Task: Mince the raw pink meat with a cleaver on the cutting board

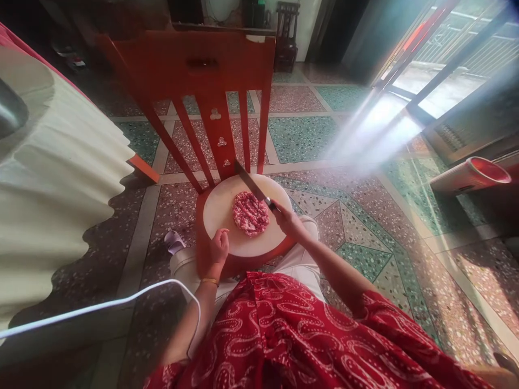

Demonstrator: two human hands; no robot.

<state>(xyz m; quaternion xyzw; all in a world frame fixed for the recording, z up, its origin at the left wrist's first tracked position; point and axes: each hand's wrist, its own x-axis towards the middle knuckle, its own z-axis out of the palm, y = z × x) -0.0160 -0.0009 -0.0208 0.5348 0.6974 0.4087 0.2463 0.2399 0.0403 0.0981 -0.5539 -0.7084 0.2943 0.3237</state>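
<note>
Head view: red-and-white minced meat (250, 215) in flat round mound, middle of round pale chopping board (217, 208) on red-brown wooden chair (219, 59). Right hand (287, 220) grips black-handled knife with long steel blade (251, 182), blade over mound's far right edge; contact unclear. Left hand (220, 246) curled into loose fist at board's near left edge, nothing visible inside. Judged progress: meat already broken down and gathered; coarse lumps remain, further chopping possibly left.
</note>
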